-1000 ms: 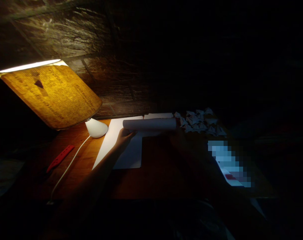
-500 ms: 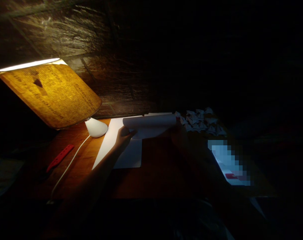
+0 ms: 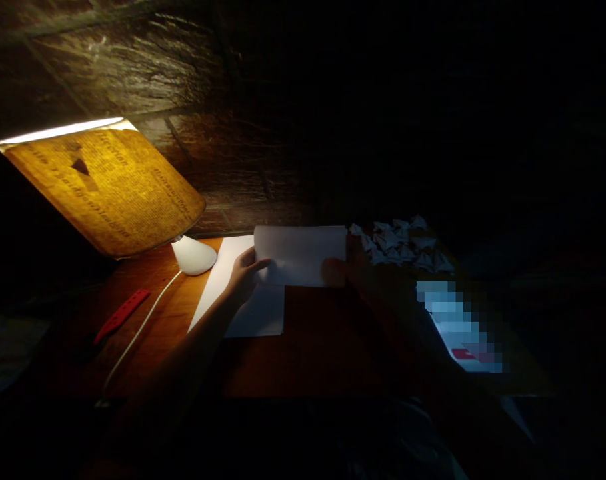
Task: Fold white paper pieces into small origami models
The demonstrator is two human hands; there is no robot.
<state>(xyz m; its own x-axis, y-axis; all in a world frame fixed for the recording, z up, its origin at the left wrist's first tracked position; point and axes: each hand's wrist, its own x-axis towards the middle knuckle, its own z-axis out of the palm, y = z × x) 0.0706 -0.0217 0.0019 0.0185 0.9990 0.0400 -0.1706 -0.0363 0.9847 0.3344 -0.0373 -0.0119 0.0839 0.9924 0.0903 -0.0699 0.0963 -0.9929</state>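
Note:
A folded white sheet of paper (image 3: 303, 257) is held up over a wooden table (image 3: 323, 340) in a dark room. My left hand (image 3: 243, 275) pinches its lower left corner. My right hand (image 3: 340, 270), mostly in shadow, grips its lower right corner. Under the held sheet, a stack of flat white paper (image 3: 247, 300) lies on the table.
A tilted lamp (image 3: 107, 190) with a printed yellow shade and white base glows at the left, its white cord (image 3: 137, 333) running forward. A red ruler (image 3: 120, 317) lies near it. Several folded paper pieces (image 3: 403, 243) are heaped at the right. A lit, blurred screen (image 3: 457, 327) sits beyond.
The sheet was curled over like a roll with both hands at its ends. Now it has come down into a flat fold, and both hands pinch its lower corners.

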